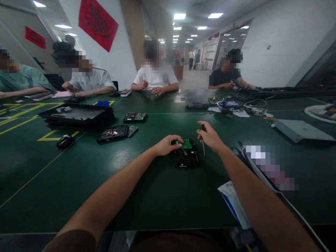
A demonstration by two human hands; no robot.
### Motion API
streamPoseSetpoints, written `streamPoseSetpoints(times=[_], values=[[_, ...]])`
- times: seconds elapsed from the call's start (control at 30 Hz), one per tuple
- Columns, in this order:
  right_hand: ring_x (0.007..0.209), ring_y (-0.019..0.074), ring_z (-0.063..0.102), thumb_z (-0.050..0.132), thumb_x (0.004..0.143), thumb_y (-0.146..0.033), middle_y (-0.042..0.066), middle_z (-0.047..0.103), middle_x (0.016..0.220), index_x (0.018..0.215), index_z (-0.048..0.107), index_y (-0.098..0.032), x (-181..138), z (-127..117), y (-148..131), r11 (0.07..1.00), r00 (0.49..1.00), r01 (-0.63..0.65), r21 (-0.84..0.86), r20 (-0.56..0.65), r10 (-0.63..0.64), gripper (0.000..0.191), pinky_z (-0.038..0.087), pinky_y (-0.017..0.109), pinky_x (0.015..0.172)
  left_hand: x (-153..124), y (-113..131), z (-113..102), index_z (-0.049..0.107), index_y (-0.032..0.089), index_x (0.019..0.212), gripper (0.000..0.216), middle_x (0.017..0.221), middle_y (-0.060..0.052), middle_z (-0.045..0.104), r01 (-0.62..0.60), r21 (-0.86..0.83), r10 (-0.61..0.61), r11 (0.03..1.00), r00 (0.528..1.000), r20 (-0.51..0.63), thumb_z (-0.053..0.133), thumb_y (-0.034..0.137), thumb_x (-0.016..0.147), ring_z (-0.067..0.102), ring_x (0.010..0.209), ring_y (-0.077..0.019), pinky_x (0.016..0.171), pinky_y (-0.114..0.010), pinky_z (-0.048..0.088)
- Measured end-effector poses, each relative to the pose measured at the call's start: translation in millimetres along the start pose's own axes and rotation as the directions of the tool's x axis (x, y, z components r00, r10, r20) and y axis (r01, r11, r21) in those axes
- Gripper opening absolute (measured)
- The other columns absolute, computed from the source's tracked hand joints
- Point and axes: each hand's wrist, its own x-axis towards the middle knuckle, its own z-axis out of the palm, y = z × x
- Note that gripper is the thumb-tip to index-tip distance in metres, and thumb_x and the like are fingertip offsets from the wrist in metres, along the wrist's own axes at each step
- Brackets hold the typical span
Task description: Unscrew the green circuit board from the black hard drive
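Observation:
A black hard drive (187, 159) with a green circuit board (187, 143) on its upper face lies flat on the table in front of me. My left hand (169, 144) grips it at the far left side, fingers bent over the board and thumb at the edge. In my right hand (210, 136), just right of the drive, is a screwdriver (202, 128), its thin shaft slanting down and its tip off the drive. A few tiny dark specks, maybe screws, lie beyond the drive near that hand.
To the left are another hard drive (135, 117), an opened drive (114, 133), a loose circuit board (132, 131), a black tray (78, 117) and a mouse (65, 141). Rightward lie a silver metal box (303, 130), cables and a white-blue packet (233, 199). Several people sit opposite.

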Motion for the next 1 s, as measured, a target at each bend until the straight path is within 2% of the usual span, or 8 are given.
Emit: streamPoseSetpoints(times=[0.17,0.23,0.4,0.57,0.67,0.87,1.0], values=[[0.08,0.0158,0.069,0.052,0.087,-0.032,0.004,0.064,0.106,0.146,0.035,-0.028,7,-1,3,0.991,0.979,0.103,0.085,-0.188,-0.086,0.062,0.06,0.032,0.073,0,-1,0,0.068,0.022,0.112,0.024,0.134,-0.007,0.062,-0.004,0.01,0.004,1.0,1.0,0.003,0.063,0.032,0.09,0.057,0.125,-0.0235,0.112,-0.044,0.038],[0.081,0.0162,0.07,0.055,0.087,-0.035,0.005,0.064,0.108,0.145,0.034,-0.026,7,-1,3,0.984,0.968,0.142,0.112,-0.222,-0.115,0.063,0.061,0.034,0.076,-1,0,-1,0.066,0.022,0.115,0.028,0.134,-0.007,0.062,0.011,0.015,-0.011,1.0,1.0,0.006,0.062,0.034,0.091,0.056,0.125,-0.0237,0.111,-0.044,0.039],[0.073,0.016,0.07,0.06,0.086,-0.041,0.006,0.065,0.107,0.137,0.044,-0.023,4,3,3,0.993,0.978,0.107,0.048,-0.184,-0.096,0.057,0.062,0.034,0.072,-2,0,-1,0.057,0.023,0.132,0.046,0.134,-0.007,0.061,0.045,0.016,-0.044,0.999,0.999,-0.011,0.064,0.038,0.089,0.057,0.123,-0.0238,0.109,-0.042,0.043],[0.064,0.0133,0.067,0.059,0.088,-0.039,0.005,0.068,0.104,0.135,0.049,-0.024,1,10,7,0.994,0.994,0.067,-0.092,-0.079,-0.074,0.05,0.058,0.029,0.061,-1,0,-2,0.051,0.023,0.14,0.053,0.143,-0.008,0.056,0.048,0.035,-0.048,0.998,0.999,0.015,0.062,0.038,0.09,0.052,0.132,-0.0255,0.114,-0.044,0.038],[0.065,0.0128,0.067,0.059,0.088,-0.039,0.005,0.068,0.106,0.133,0.05,-0.024,1,12,10,0.99,0.995,0.082,-0.117,-0.042,-0.088,0.048,0.058,0.029,0.062,-1,0,-6,0.051,0.024,0.142,0.053,0.145,-0.008,0.055,0.057,0.049,-0.059,0.997,0.998,0.035,0.061,0.035,0.091,0.05,0.134,-0.026,0.115,-0.045,0.037],[0.067,0.0139,0.068,0.059,0.088,-0.04,0.005,0.068,0.106,0.134,0.05,-0.024,2,14,12,0.992,0.996,0.074,-0.105,-0.05,-0.08,0.049,0.058,0.031,0.064,-1,3,-19,0.048,0.025,0.144,0.062,0.145,-0.008,0.056,0.05,0.032,-0.054,0.998,0.989,0.14,0.067,0.031,0.086,0.054,0.131,-0.0247,0.113,-0.043,0.039],[0.085,0.0196,0.07,0.062,0.087,-0.041,0.007,0.07,0.107,0.13,0.054,-0.022,0,11,5,0.984,0.985,0.11,-0.14,-0.12,-0.127,0.047,0.058,0.038,0.079,-1,3,-22,0.051,0.025,0.143,0.065,0.145,-0.009,0.055,0.079,0.001,-0.078,0.997,0.988,0.13,0.072,0.031,0.082,0.055,0.13,-0.0271,0.11,-0.045,0.041]])
